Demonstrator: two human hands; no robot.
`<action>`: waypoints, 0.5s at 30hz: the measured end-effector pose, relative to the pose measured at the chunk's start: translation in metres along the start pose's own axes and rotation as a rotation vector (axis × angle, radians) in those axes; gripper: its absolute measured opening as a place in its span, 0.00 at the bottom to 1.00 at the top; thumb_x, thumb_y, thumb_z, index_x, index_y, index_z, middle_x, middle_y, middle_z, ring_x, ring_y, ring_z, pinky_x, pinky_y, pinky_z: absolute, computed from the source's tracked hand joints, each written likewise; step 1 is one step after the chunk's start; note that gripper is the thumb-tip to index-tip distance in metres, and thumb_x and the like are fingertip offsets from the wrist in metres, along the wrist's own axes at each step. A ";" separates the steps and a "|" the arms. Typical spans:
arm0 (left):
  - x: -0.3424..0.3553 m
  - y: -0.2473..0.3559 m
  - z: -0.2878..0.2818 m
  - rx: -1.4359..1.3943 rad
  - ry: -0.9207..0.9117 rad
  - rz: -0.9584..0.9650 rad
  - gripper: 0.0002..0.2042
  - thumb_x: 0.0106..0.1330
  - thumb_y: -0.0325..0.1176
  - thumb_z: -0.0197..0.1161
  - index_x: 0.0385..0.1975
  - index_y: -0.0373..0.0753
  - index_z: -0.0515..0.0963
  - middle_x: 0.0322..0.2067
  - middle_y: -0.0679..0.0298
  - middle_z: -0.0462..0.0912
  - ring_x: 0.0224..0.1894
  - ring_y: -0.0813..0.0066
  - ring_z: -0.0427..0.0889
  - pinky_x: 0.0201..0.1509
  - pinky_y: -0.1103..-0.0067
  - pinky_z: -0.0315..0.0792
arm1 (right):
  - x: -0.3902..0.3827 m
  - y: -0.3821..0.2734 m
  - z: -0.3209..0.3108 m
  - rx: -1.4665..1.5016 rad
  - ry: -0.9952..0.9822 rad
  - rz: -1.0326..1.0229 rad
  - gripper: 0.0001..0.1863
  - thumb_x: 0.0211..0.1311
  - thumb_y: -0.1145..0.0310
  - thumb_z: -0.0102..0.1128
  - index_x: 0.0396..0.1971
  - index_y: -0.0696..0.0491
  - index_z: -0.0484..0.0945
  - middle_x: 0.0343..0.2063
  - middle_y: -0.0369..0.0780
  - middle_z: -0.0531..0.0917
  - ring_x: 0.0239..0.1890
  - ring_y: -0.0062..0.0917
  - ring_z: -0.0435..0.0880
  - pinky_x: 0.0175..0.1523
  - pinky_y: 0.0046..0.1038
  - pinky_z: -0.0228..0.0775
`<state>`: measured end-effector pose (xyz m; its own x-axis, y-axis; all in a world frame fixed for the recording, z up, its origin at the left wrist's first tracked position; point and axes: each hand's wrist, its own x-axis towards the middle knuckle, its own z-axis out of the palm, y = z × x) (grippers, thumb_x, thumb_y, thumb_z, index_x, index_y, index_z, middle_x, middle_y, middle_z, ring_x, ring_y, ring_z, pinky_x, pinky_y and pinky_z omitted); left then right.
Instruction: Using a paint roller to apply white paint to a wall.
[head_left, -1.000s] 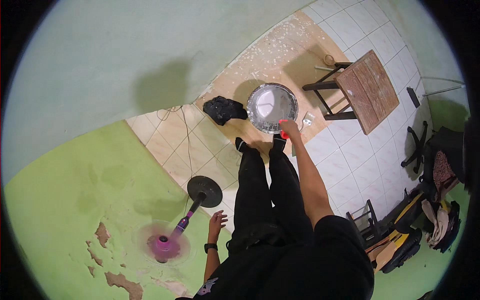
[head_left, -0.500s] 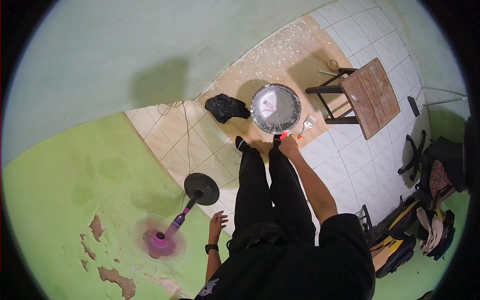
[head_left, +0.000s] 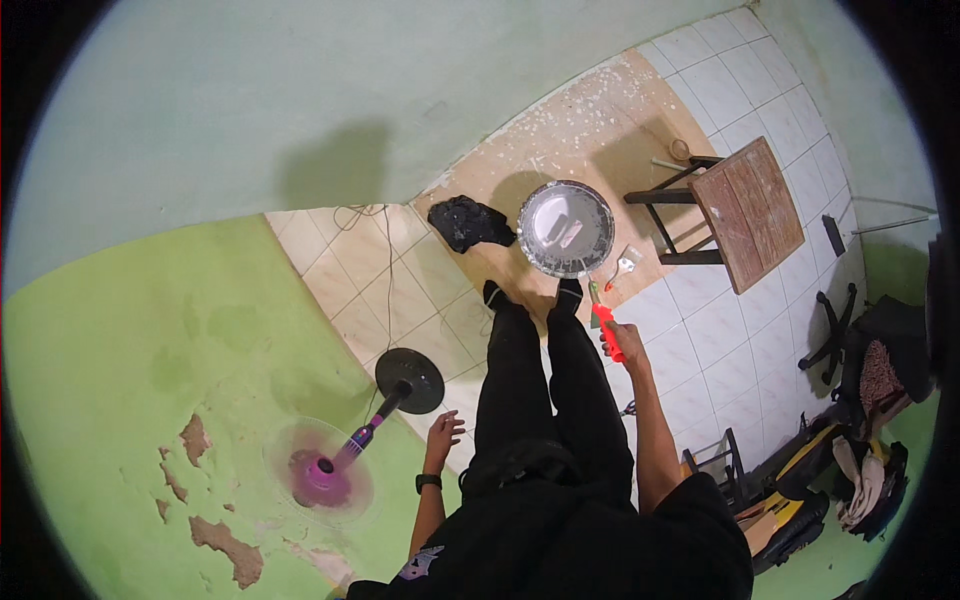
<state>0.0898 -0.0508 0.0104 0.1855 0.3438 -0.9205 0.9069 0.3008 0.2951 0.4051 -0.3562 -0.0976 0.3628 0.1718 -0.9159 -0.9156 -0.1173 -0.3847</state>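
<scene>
Head view: our right hand [head_left: 624,345] has its fingers wrapped around the red handle of a paint roller [head_left: 609,338], whose thin rod reaches up to the round bucket [head_left: 540,262] of white paint. Our left hand [head_left: 442,436], fingers loosely parted and bare, hangs near the pedestal fan [head_left: 412,380]. We see a paintbrush [head_left: 626,262] beside the bucket.

Not one word or number can be read anywhere in your view right now! Look low in the frame, left of centre: there's a pale print [head_left: 420,562] on your black shirt [head_left: 600,540] (picture or lettering, you can't tell which from up here), too small to make out.
</scene>
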 end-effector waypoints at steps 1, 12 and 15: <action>0.000 0.001 0.000 -0.002 0.005 0.002 0.18 0.69 0.43 0.46 0.52 0.41 0.70 0.39 0.61 0.80 0.38 0.73 0.80 0.39 0.75 0.73 | -0.001 0.001 0.001 -0.001 -0.005 -0.001 0.15 0.58 0.63 0.55 0.23 0.61 0.73 0.14 0.38 0.74 0.10 0.20 0.72 0.15 0.22 0.65; -0.003 -0.009 -0.011 -0.001 -0.011 -0.001 0.18 0.70 0.44 0.46 0.53 0.41 0.69 0.41 0.61 0.80 0.40 0.72 0.79 0.42 0.75 0.72 | 0.003 0.063 -0.027 -0.024 -0.094 0.037 0.11 0.57 0.64 0.60 0.26 0.55 0.71 0.17 0.33 0.72 0.11 0.15 0.69 0.15 0.20 0.62; 0.000 -0.012 -0.010 0.017 -0.009 -0.019 0.18 0.70 0.44 0.45 0.52 0.41 0.69 0.40 0.61 0.80 0.38 0.73 0.80 0.39 0.76 0.73 | 0.000 0.064 -0.033 0.027 -0.157 0.088 0.10 0.58 0.64 0.59 0.29 0.55 0.70 0.19 0.32 0.72 0.12 0.15 0.68 0.17 0.20 0.63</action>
<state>0.0749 -0.0459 0.0089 0.1714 0.3303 -0.9282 0.9167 0.2916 0.2730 0.3525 -0.3958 -0.1260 0.2513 0.3128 -0.9160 -0.9478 -0.1124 -0.2984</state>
